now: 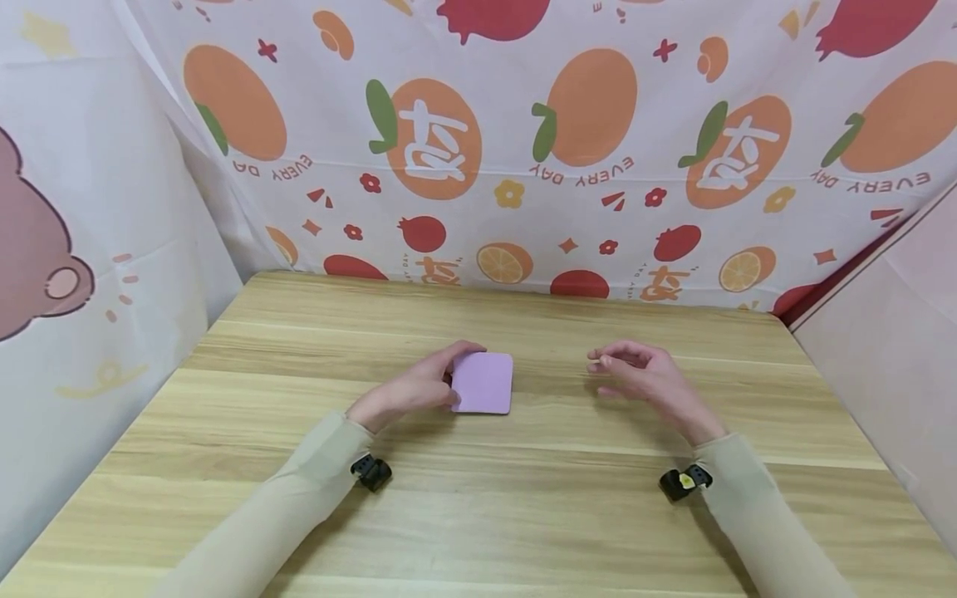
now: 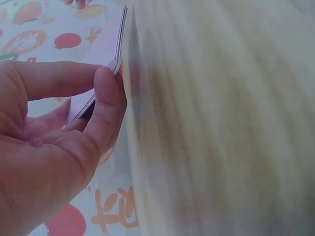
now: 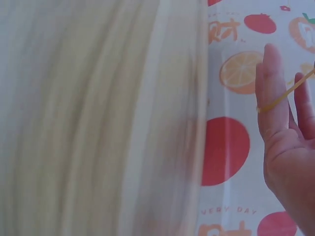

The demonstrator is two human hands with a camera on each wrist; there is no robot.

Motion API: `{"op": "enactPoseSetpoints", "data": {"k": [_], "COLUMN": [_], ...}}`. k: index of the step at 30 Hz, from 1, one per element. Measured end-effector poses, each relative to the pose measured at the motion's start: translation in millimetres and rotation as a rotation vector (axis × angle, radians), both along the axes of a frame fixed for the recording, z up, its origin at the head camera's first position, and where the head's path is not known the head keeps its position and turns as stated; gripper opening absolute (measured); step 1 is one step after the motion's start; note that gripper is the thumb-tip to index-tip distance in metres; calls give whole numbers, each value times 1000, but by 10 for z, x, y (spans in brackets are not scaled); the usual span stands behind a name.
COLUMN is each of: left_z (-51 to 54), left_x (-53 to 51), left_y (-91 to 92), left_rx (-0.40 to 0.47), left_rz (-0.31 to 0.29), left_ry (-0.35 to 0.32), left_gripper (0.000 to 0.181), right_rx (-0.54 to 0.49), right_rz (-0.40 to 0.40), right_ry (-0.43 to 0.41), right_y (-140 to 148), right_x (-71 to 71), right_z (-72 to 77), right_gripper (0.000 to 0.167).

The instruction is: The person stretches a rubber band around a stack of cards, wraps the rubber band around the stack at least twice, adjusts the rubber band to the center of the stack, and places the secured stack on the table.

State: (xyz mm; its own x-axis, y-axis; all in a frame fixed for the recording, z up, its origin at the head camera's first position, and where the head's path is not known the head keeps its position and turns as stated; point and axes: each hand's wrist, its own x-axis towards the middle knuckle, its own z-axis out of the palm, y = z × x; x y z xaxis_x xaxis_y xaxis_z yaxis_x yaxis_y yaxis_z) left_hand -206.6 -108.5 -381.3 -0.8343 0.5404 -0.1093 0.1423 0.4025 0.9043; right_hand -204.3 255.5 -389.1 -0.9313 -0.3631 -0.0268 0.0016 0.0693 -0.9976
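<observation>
A square stack of light purple cards (image 1: 482,383) with rounded corners is held just above the table. Its layered edge shows in the left wrist view. My left hand (image 1: 419,382) grips the stack by its left side, thumb at the near corner and fingers at the far one. Farther right, my right hand (image 1: 643,378) hovers above the table, apart from the cards. A thin yellowish rubber band (image 3: 288,97) is looped around its nearly straight fingers and stretched out past the right wrist view's edge. Where the band's other end sits is hidden.
A wooden table (image 1: 478,515) lies under both hands. Behind it hangs a fruit-printed cloth (image 1: 516,216), with a white bear-printed cloth (image 1: 90,399) on the left and a pale panel (image 1: 890,365) on the right. Each wrist wears a small black camera.
</observation>
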Motion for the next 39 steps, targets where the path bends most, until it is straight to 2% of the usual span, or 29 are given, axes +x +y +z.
{"op": "enactPoseSetpoints", "data": {"k": [4,8,15,20,25,30,39], "left_z": [10,11,26,61,106,153,244], "left_x": [-12,-23,-62,-94,-75,-54,-34], "left_y": [11,16,-19,3,45,85,198], "left_rx": [12,40,56,53,74,112,159], "left_rz": [38,50,67,73,86,68,32], "left_ry": [-20,-39,-5,5,-42,-74,-79], "left_gripper": [76,78,83,83,82,76,77], "right_rx": [-15,-30,-14,39,23,21,12], "right_rz": [-33,-38,-29,-32,-37,-44,-52], "right_ry": [43,86,142,147,142,139,179], "right_y": [-98,-212,-410,-517,-615,-714,-853], "right_x": [39,68,101,111,108,98,83], "right_z": [23,36,68,52,60,97,154], "right_gripper": [36,37,39,43,45,41,40]}}
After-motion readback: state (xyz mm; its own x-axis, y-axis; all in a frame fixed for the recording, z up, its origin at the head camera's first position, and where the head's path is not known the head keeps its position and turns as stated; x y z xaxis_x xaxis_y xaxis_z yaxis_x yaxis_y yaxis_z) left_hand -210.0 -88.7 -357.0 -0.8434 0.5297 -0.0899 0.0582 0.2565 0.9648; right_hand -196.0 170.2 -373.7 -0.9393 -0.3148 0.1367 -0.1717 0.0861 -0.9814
